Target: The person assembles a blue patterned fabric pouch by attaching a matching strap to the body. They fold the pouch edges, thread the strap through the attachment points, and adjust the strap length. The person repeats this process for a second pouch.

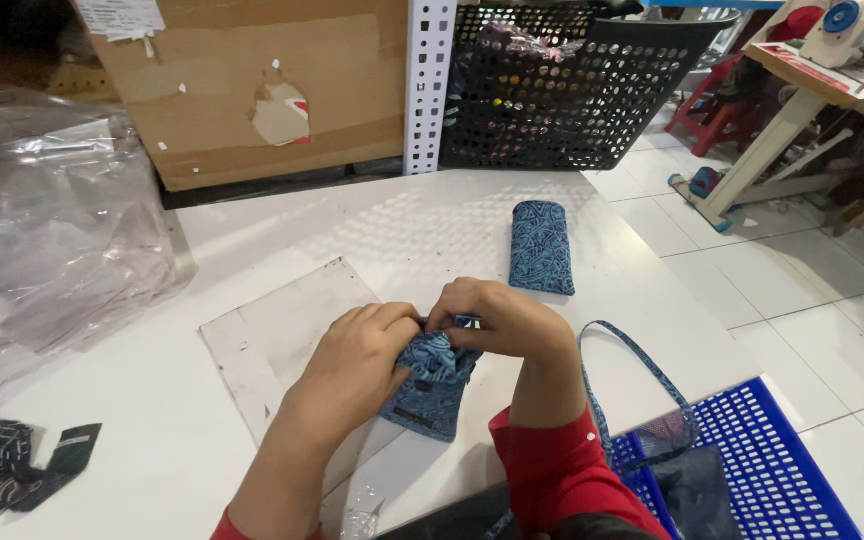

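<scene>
Spreading across most of the view, the white table [252,230] carries everything the hands work on. At its far edge stands a big brown cardboard box [252,90], and just right of that a black perforated basket [582,90]. A heap of clear plastic bags [52,230] lies on the table's left side. A blue plastic crate [762,460] sits on the tiled floor by the table's near right corner, with a loose strap of the same blue cloth [642,360] looping over its rim. A flat grey board [282,340] lies on the table under the hands.

Near the table's right side, well apart from the hands, a finished blue patterned pouch [541,247] lies flat, its long axis running away from the person, one narrow end pointing at the basket.

The blue patterned pouch in hand [432,385] is near the table's front edge, over the board. Its long axis tilts from lower left to upper right; its upper end is pinched between both hands and its lower end rests near the board's edge, pointing back toward the person.

The left hand [357,365] is curled closed around the pouch's left side, fingers bent over the cloth. The right hand [507,320] is closed too, fingertips gripping the pouch's top edge, touching the left hand's fingers.

Dark cloth scraps [22,460] lie at the table's near left corner.
</scene>
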